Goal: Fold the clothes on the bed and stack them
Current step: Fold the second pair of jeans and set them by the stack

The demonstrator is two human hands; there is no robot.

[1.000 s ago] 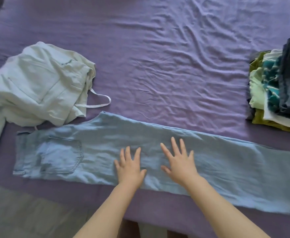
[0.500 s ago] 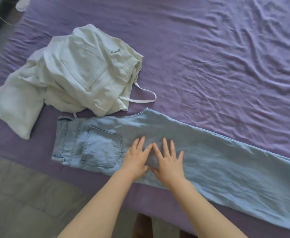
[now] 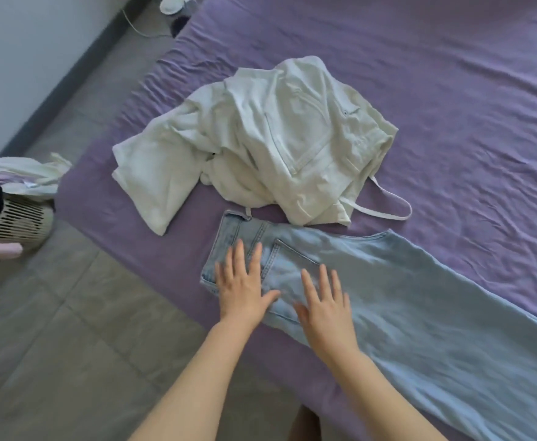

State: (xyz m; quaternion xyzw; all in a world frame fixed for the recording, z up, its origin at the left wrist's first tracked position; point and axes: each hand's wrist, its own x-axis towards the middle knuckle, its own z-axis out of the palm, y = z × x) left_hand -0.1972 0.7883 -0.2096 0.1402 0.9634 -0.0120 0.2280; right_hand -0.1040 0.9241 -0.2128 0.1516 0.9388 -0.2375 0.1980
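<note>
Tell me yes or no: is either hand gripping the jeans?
No. The left hand and right hand both lie flat with straight fingers on the jeans.

- Light blue faded denim jeans (image 3: 420,297), plain, with paler stitching.
- Crumpled off-white cotton garment (image 3: 261,154), unpatterned, with a white strap.
- Plain purple bed sheet (image 3: 451,74).
- Cream slatted plastic laundry basket (image 3: 19,224).
- Grey tiled floor (image 3: 54,345).
</note>
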